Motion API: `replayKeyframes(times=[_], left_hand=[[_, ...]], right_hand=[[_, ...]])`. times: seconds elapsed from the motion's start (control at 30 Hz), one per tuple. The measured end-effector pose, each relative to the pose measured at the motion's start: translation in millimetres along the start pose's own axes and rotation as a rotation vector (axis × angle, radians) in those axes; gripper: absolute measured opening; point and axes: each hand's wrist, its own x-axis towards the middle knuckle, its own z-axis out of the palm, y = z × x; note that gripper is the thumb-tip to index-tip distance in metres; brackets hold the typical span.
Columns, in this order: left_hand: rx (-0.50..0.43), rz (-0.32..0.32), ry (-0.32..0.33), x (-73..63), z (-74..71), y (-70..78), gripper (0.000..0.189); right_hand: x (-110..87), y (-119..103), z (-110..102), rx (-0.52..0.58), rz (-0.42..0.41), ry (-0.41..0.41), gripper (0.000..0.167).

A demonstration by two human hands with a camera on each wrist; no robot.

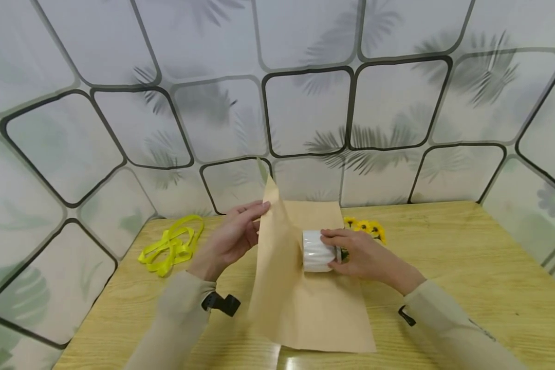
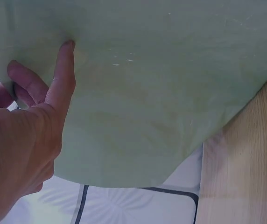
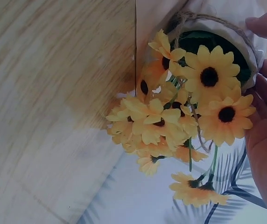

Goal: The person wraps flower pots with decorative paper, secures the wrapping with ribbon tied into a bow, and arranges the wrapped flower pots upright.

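Note:
A sheet of wrapping paper (image 1: 330, 318), tan on the face seen from the head and greenish on the other (image 2: 138, 112), lies partly on the table with its left side lifted. My left hand (image 1: 233, 239) pinches that raised edge, one finger stretched along the green face in the left wrist view. On the paper a white pot (image 1: 315, 252) lies on its side. My right hand (image 1: 367, 257) grips it near the rim. Yellow sunflowers (image 3: 209, 77) spill out of the pot's mouth, towards the right, and twine (image 3: 217, 21) circles the rim.
A tangled yellow ribbon (image 1: 171, 249) lies on the wooden table (image 1: 467, 288) to the left of my left hand. Patterned fabric walls (image 1: 305, 113) stand behind the table and along its sides.

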Motion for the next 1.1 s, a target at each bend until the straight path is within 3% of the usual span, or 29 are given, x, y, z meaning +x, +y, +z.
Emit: replayKeyframes(times=[0.4,0.57,0.7,0.87,0.97,1.1], left_hand=[[0.012,0.0,-0.069,19.4,28.2,-7.4,0.019],[0.021,-0.014,-0.102,26.6,36.1,-11.9,0.036],[0.033,-0.025,-0.098,32.5,40.6,-15.1,0.043],[0.056,-0.021,-0.073,39.0,47.2,-18.4,0.035],[0.13,-0.003,-0.069,42.2,48.2,-20.9,0.035],[0.369,0.041,-0.029,44.3,42.1,-25.9,0.041]], right_hand=[[0.7,2,-2,0.022,0.012,-0.037,0.053],[0.7,3,-3,0.031,0.032,-0.06,0.052],[0.2,4,-3,0.032,0.032,-0.062,0.053],[-0.7,4,-3,0.041,0.033,-0.056,0.053],[-1.1,5,-3,0.044,0.028,-0.05,0.051],[-1.2,6,-3,0.043,0.016,-0.049,0.048]])
